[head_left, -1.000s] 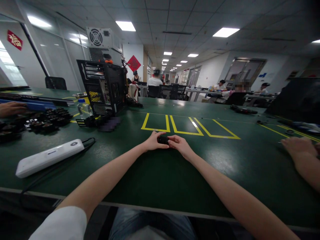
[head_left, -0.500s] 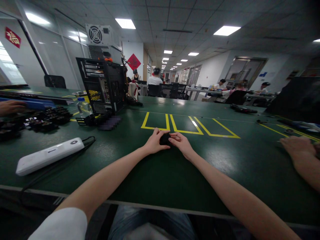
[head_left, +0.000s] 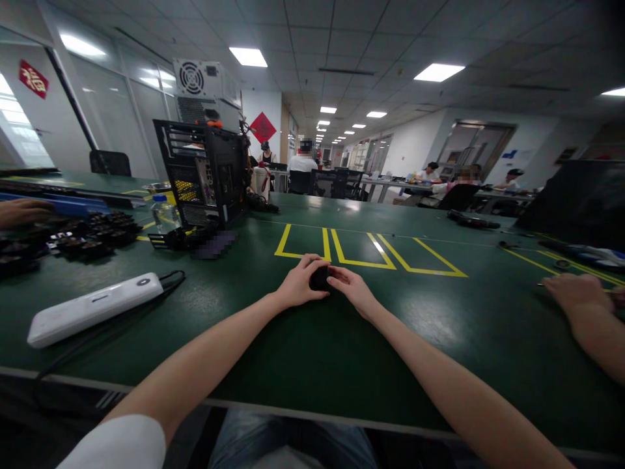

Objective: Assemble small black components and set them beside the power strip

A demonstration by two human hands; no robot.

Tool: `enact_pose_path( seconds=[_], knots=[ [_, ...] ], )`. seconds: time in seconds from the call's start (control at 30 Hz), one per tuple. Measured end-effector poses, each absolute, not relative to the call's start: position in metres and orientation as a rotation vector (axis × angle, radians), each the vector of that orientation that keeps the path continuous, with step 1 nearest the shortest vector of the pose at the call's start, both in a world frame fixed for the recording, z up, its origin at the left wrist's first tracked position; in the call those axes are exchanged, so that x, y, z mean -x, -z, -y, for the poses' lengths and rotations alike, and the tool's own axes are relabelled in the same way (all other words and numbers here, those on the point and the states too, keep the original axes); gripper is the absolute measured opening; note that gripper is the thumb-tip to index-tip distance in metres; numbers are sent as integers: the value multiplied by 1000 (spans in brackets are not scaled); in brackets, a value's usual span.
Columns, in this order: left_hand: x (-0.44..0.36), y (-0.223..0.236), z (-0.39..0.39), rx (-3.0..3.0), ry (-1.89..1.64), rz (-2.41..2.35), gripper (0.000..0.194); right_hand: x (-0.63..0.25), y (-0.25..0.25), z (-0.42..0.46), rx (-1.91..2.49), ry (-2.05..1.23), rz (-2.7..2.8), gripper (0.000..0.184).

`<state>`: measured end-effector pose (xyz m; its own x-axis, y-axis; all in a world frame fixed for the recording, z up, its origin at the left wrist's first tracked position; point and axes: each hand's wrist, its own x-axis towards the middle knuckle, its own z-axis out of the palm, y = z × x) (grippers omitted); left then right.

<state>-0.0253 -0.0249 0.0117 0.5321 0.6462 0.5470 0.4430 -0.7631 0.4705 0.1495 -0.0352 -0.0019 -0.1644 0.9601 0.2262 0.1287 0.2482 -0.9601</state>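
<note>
A small dark, rounded object (head_left: 319, 279) is between my two hands, just above or on the green tabletop (head_left: 322, 352); its exact kind does not show. My left hand (head_left: 300, 283) curls around it from the left, thumb below and fingers over the top. From the right, the bent fingertips of my right hand (head_left: 352, 288) press against its side. Both hands partly cover it. Just beyond them lie yellow tape outlines (head_left: 361, 263) on the table.
At left lie a white power strip (head_left: 95, 309) with a black cable, a heap of black parts (head_left: 92, 238) and another person's hand. Behind stand a clear bottle (head_left: 165, 215) and a black computer case (head_left: 200, 172). A co-worker's hand (head_left: 581, 296) rests at right.
The view has shifted slightly. My right fingers have loosened a little and sit less pinched at the dark object, which my left hand still holds.
</note>
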Motion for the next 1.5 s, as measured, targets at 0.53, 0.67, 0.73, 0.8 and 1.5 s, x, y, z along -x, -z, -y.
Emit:
enact_pose_path(
  seconds=[0.53,0.67,0.73,0.8,1.5],
  knots=[
    [24,-11,25,-2506,-1080,-852,58,-144,5,36,953,-1008,1534,31],
    [23,-11,24,-2512,-1091,-864,58,-145,6,35,982,-1011,1562,36],
    [23,-11,23,-2511,-1084,-868,58,-145,7,36,976,-1028,1587,35],
    [23,-12,23,-2509,-1080,-867,57,-145,7,38,951,-1034,1587,34],
    [22,-9,18,-2511,-1112,-832,58,-143,7,40,904,-1031,1539,29]
  ],
)
